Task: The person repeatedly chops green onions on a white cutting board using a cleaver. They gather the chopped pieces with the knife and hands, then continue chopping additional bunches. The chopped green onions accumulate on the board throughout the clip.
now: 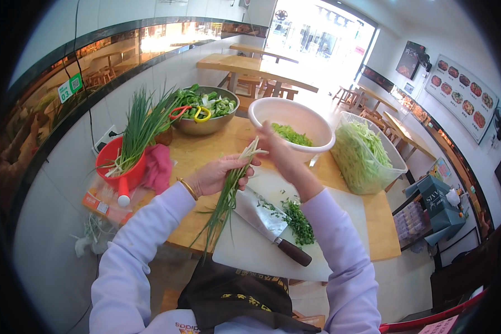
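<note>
My left hand (219,173) grips a small bunch of scallions (225,200), white ends up, green tops hanging past the board's left edge. My right hand (275,148) is beside the white ends and blurred by motion; whether it touches them is unclear. Below, a cleaver (271,223) with a dark wooden handle lies flat on the white cutting board (342,225). Bits of green stick to its blade. Chopped scallion greens (300,223) are heaped to the right of the blade, partly behind my right forearm.
A red dipper (123,167) of scallions and a pink cloth (158,167) are left. Behind stand a metal bowl (204,125) of green peppers with scissors (190,112) on top and a white basin (292,104) of chopped greens. A clear bin (363,163) of shreds stands right.
</note>
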A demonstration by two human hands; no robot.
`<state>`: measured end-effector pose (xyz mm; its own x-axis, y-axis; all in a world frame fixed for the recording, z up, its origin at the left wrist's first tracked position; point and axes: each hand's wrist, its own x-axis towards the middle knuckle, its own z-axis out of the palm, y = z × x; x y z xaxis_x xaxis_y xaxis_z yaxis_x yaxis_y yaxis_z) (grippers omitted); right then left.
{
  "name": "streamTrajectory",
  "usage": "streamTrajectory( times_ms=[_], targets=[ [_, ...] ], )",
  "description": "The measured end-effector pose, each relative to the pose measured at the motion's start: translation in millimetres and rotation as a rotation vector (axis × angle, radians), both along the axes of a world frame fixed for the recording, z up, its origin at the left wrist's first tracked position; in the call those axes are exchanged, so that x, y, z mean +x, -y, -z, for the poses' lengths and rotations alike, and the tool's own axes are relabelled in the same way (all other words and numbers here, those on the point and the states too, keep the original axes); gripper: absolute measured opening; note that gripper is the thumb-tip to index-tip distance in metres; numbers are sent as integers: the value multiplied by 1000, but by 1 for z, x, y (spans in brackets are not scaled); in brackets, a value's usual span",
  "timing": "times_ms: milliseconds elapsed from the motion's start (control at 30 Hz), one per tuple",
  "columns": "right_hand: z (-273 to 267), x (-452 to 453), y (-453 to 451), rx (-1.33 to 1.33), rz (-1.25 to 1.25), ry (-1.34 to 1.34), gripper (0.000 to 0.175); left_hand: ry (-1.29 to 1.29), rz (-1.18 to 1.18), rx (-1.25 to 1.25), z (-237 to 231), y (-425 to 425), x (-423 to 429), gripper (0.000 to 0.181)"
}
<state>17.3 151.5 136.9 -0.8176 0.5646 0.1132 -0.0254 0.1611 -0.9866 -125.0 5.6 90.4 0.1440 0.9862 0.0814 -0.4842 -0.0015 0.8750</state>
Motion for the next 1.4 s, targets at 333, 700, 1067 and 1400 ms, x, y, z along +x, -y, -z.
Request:
streamTrajectory(
  times_ms=[333, 700, 1067, 1400],
  targets=[
    [-19, 25, 21, 168, -247, 135, 79, -31, 85, -27, -8, 1, 0, 38],
    [-6, 44, 0, -116, -70, -12, 19, -124, 21, 7, -8, -2, -2, 36],
    [-21, 42, 5, 310, -190, 202, 20, -271, 36, 5, -10, -5, 9, 36],
    [-19, 34, 5, 265, 34, -47, 85, -455, 49, 36, -20, -3, 20, 28]
  ],
)
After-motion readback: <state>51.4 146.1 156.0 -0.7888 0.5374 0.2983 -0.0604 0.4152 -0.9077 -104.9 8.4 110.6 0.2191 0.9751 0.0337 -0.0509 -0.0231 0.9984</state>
